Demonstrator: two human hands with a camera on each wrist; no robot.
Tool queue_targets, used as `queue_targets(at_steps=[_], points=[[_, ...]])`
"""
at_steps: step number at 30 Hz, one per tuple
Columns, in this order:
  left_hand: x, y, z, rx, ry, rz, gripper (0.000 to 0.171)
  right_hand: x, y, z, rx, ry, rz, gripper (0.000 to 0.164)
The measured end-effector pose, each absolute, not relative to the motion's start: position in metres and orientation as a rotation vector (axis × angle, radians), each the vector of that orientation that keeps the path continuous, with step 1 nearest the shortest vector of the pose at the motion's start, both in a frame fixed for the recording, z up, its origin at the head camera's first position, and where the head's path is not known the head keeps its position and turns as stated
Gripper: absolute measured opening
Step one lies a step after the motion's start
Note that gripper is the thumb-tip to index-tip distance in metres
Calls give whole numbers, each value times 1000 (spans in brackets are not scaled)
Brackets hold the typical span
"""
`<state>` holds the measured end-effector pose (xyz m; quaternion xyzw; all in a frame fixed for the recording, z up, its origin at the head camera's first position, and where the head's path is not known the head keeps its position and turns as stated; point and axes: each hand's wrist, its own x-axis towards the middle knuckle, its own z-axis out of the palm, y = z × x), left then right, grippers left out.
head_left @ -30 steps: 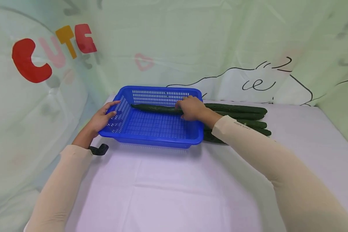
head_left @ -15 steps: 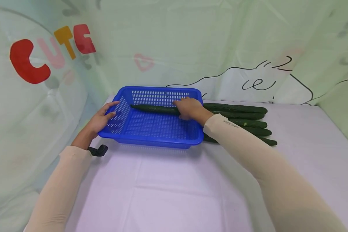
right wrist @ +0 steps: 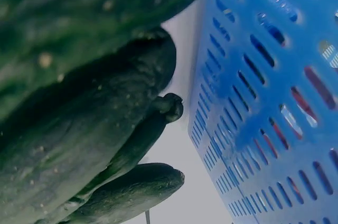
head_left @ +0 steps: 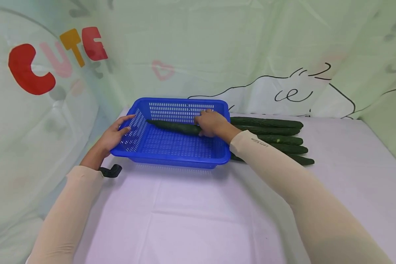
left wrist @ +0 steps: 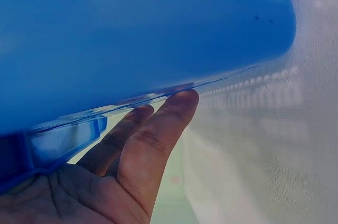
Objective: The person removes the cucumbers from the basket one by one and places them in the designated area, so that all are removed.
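In the head view a blue plastic basket (head_left: pixel 171 160) with slotted walls stands on the table. My left hand (head_left: pixel 112 136) grips its left rim, and in the left wrist view the fingers (left wrist: pixel 153 145) reach under the basket, tips against its underside. A long dark green cucumber (head_left: pixel 173 126) lies inside along the back half. My right hand (head_left: pixel 212 123) reaches over the right rim and grips this cucumber near its right end, which the hand hides. Beside the basket lie several more cucumbers (head_left: pixel 280 140), partly covered by my right forearm; their near ends show in the right wrist view.
A white cloth (head_left: pixel 201 220) covers the table. Behind it hangs a pale curtain (head_left: pixel 244 44) with drawings and coloured letters. The basket's slotted side wall (right wrist: pixel 253 97) stands close beside the cucumber ends (right wrist: pixel 95 118). A black band (head_left: pixel 111 171) is on my left wrist.
My right hand has moved a little left with the cucumber, which now slants slightly toward me at its right end. My forearm shifted left, uncovering more of the nearest outside cucumber. The left hand stays put.
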<state>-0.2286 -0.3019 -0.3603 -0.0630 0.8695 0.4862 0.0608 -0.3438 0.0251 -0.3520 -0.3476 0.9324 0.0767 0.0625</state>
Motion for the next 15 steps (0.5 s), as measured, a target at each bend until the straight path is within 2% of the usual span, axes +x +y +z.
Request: queue_targets(at_steps=[9,15], points=[[-227,-303,-361,-196,2633,1471,52,-342,20,-353,-1049,2743,216,48],[-227,-304,-360,-186,2649,1452,52,-344,20,-354,-1048,2715,234,40]])
